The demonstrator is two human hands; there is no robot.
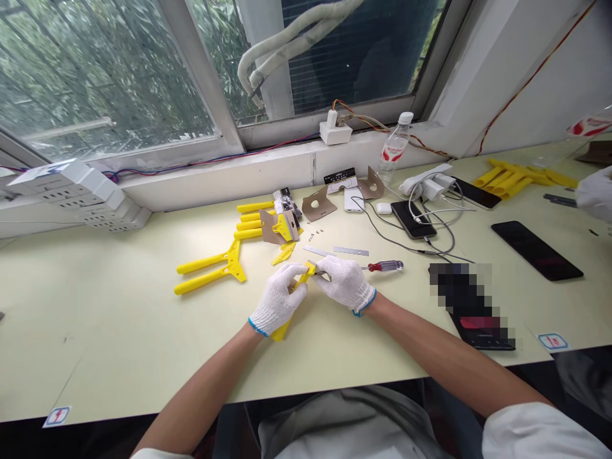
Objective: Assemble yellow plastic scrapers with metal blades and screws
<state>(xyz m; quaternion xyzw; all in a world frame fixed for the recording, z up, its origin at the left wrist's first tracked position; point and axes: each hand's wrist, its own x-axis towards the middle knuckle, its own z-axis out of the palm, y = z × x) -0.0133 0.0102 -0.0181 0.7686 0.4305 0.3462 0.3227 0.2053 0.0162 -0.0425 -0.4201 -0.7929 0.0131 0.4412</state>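
Note:
My left hand in a white knit glove is closed around a yellow scraper, its handle slanting down toward the table's front edge. At the scraper's head, the fingers of my gloved right hand are pinched together; a small grey metal part shows there, partly hidden. A screwdriver with a red and clear handle sticks out behind my right hand, its shaft partly covered. Just beyond my hands lie a flat metal blade, several tiny screws and loose yellow scraper parts.
Two yellow scrapers lie at left, with packaged ones behind. Brown card, a water bottle, a power strip with cables and phones occupy the right side. Another person's gloved hand is at far right.

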